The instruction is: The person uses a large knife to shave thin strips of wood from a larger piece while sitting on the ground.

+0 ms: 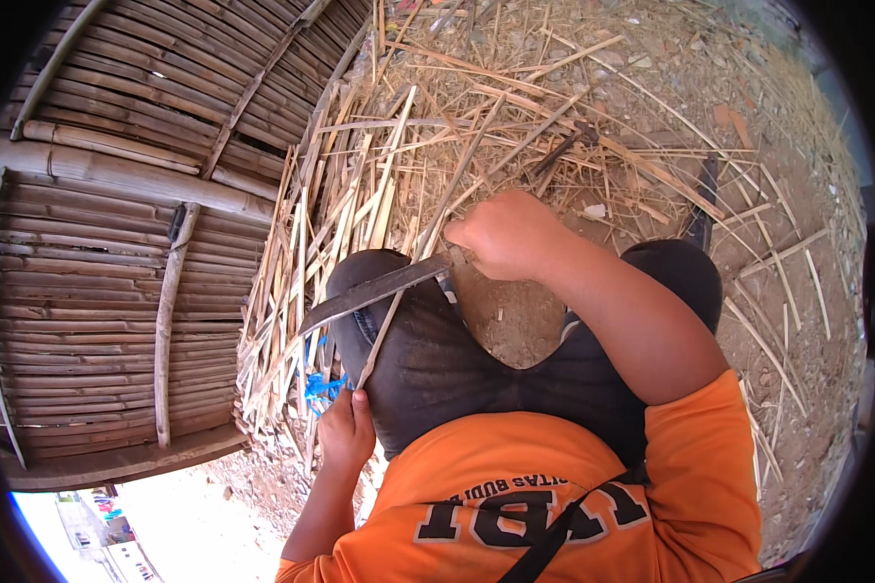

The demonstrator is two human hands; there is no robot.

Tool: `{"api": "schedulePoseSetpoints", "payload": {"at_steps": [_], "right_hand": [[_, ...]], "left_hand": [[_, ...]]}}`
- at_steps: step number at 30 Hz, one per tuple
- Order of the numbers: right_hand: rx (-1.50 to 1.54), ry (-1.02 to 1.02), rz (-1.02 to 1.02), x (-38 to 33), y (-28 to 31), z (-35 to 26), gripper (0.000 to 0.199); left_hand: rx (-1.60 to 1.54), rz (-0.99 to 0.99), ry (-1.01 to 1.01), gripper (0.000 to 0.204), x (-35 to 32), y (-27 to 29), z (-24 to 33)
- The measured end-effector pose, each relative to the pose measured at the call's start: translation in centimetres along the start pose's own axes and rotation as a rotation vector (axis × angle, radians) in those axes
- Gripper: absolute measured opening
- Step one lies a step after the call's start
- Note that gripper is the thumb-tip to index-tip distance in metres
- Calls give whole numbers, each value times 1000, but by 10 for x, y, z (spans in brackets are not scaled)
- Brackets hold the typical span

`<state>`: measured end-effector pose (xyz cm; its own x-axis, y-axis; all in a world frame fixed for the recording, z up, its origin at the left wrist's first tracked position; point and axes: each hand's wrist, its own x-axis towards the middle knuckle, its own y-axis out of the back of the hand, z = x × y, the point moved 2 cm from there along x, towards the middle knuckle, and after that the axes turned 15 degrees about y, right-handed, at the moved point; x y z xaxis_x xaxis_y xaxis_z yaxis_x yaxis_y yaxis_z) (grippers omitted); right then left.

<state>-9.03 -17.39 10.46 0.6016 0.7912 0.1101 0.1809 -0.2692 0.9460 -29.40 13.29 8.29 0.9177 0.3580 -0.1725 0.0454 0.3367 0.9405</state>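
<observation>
- Across the left knee, I see a thin bamboo strip [410, 282] running from the lower hand up toward the litter pile; it is pale, narrow, flat and slightly tilted.
- I see the left hand [346, 428] closed around the strip's near end, fingers wrapped tight, just beside the left thigh.
- I see the right hand [504, 233] clenched in a fist on the handle of a knife [374, 294]; its dark, long, slightly curved blade lies across the knee and crosses the strip, touching it.
- Both knees are covered by dark shorts [457, 360]; an orange shirt [554, 505] fills the lower edge of the view.
- Beyond the knees lies a loose heap of split bamboo slivers [360, 185], stacked roughly parallel, with scattered offcuts over bare earth [797, 321] to the right.
- A woven bamboo panel [97, 291] with round poles stands at the left, close against the heap.
- A scrap of blue plastic [321, 387] sits under the slivers near the left hand.
- The right forearm hides part of the right knee.
</observation>
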Motion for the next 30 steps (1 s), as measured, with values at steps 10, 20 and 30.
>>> {"api": "schedulePoseSetpoints", "payload": {"at_steps": [10, 20, 30], "right_hand": [[226, -182, 370, -10, -13, 53, 25], [181, -317, 383, -11, -12, 90, 20], [25, -18, 116, -4, 6, 15, 31]], "left_hand": [[28, 87, -50, 45, 6, -9, 1], [25, 87, -41, 46, 12, -13, -4], [-38, 84, -99, 43, 12, -17, -10]]}}
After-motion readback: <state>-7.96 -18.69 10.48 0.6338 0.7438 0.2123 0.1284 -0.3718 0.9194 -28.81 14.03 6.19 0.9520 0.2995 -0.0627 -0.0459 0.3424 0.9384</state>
